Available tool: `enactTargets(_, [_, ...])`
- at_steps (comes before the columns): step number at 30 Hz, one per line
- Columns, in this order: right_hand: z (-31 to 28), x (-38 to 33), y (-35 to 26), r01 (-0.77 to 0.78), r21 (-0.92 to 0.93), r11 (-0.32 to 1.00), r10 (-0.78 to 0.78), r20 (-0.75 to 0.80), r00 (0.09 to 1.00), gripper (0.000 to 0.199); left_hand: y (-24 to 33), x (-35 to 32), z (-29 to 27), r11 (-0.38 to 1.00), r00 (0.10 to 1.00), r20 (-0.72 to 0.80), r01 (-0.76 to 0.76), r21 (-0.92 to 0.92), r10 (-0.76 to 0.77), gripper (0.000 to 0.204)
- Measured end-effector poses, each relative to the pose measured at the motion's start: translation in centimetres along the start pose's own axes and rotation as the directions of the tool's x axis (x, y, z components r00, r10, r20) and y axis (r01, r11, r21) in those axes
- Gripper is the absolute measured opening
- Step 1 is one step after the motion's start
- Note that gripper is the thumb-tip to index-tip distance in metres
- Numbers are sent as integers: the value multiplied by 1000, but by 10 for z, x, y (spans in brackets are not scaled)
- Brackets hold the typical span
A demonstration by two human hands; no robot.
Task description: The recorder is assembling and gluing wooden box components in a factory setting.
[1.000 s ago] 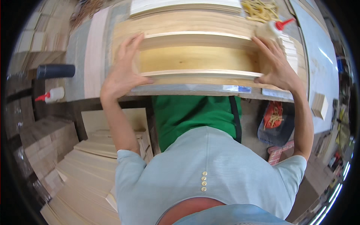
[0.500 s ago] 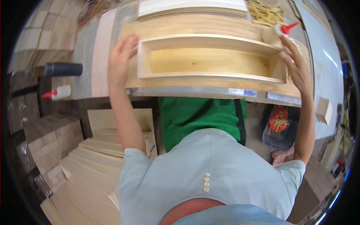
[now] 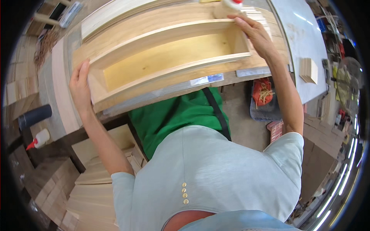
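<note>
A long, shallow wooden box (image 3: 154,57), open at the top and bare inside, sits slantwise over a wooden board (image 3: 162,29) on the workbench. Its left end is nearer to me than its right. My left hand (image 3: 81,86) is closed on the left end, fingertips at the far corner. At the opposite end, my right hand (image 3: 257,36) grips the far right corner, thumb over the rim. Just behind the right fingertips stands a white glue bottle (image 3: 228,10) with a red cap, partly cut off by the picture's top edge.
Pale slats (image 3: 262,19) lie right of the bottle, and long white boards (image 3: 111,17) behind the box. Leftward are a black cylinder (image 3: 35,116) and a second glue bottle (image 3: 41,138). A dustpan (image 3: 266,112) with a red bag stands below; stacked panels (image 3: 92,200) fill the lower left.
My view has turned, so bench and box now slant, left end lower. My left hand, beside the box's end before, now presses against it. My right hand stays at the right end.
</note>
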State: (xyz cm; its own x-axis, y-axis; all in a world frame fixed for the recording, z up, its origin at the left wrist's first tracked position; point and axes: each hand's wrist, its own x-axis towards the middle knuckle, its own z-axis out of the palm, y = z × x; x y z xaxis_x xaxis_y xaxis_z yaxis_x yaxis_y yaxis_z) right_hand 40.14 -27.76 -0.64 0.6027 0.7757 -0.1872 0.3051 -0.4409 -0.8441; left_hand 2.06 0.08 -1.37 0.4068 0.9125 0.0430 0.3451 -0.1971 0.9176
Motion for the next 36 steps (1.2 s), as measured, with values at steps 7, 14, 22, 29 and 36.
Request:
enactTargets(7, [-14,-29,11,-13,240,971,3,42,999,47,-2,-51,-8,860,983,174,135,-493,-55,51])
enactTargets(14, [-6,-29,4,-126,173,977,127,8,992,52,-26,-80,-19,809,991,89,136,-572,-103,49])
enactTargets(22, [-19,-18,30,-35,358,933,42,-13,999,49,-14,-82,2,720,995,87,24,-694,51,47])
enactTargets(29, [-9,-22,-2,-75,148,986,78,-12,997,47,-24,-86,-10,760,990,119,16,-650,80,48])
enactTargets(36, [-13,-21,12,-66,151,986,79,-77,994,47,-27,-86,-2,715,997,72,60,-697,-14,41])
